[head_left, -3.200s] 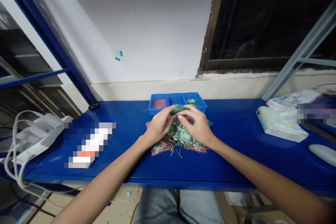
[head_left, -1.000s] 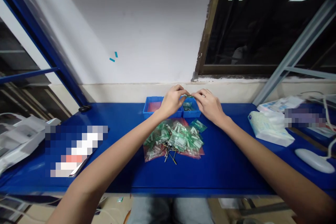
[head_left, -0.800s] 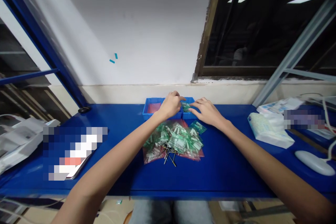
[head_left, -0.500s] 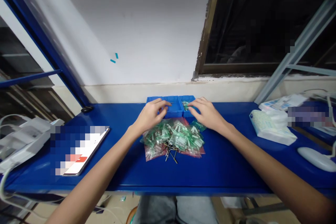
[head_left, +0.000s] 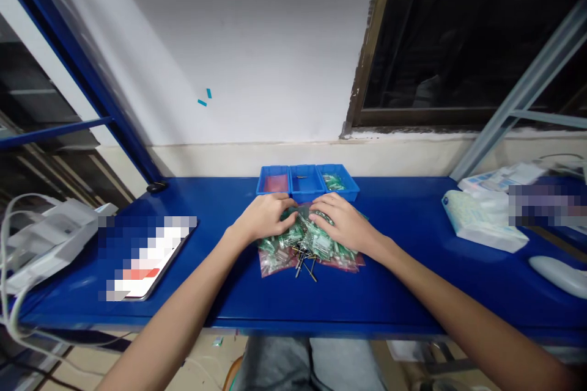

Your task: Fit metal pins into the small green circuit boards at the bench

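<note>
A heap of small clear-and-green plastic packets (head_left: 321, 243) lies mid-table, with reddish plastic bags (head_left: 275, 264) under it. Several thin metal pins (head_left: 312, 270), some dark and some gold, stick out of its near side. My left hand (head_left: 268, 217) rests on the heap's left part, fingers spread and curved over the packets. Over the right part lies my right hand (head_left: 342, 220), its fingers apart and touching the packets. Just beyond both hands stand three blue bins (head_left: 306, 183): reddish bags in the left one, a small thin piece in the middle one, green packets in the right one.
A tablet-like device (head_left: 153, 275) lies on the blue table (head_left: 394, 305) at left, near a white power strip with cables (head_left: 55, 250). A tissue pack (head_left: 483, 223) and a white mouse-shaped object (head_left: 557, 275) are at right. The wall stands behind the bins.
Both hands have come back from the bins and down onto the heap of packets. The bins now show more fully, and the view has shifted slightly.
</note>
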`<state>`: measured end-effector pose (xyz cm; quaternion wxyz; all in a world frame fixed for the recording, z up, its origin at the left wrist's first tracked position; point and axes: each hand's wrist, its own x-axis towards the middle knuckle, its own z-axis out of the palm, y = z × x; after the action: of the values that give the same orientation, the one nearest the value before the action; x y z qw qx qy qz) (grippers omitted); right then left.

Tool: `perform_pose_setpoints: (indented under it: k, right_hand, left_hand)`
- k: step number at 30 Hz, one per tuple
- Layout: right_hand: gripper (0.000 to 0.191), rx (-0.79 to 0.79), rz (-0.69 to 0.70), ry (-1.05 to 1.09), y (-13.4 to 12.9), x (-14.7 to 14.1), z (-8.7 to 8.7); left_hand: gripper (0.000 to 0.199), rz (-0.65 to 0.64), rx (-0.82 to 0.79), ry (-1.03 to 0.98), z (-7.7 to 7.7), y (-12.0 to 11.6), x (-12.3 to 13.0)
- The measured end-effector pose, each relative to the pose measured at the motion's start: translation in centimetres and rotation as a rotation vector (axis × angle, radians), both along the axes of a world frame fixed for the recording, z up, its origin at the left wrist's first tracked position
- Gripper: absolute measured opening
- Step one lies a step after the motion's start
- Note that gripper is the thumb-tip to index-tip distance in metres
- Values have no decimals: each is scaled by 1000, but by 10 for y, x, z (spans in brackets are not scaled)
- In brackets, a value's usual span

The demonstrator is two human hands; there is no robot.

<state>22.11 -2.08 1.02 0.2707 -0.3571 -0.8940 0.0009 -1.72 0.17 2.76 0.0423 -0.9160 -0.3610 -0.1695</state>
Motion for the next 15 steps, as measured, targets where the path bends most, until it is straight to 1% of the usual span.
perform_pose_setpoints:
  k: [3, 6, 12, 15]
  right_hand:
    - [26, -39, 20, -23, 0, 1, 1]
    - [26, -72, 11, -14, 0, 0, -1]
    - [27, -82, 7, -5, -3, 0, -2]
    - [28, -88, 6, -4, -2, 0, -3]
  left_hand:
    - [40, 8, 8, -3, -5, 1, 2]
    - [39, 14, 9, -15, -8, 3, 1]
    - [35, 9, 8, -84, -12, 5, 0]
    - [34, -9, -25, -118, -13, 6, 0]
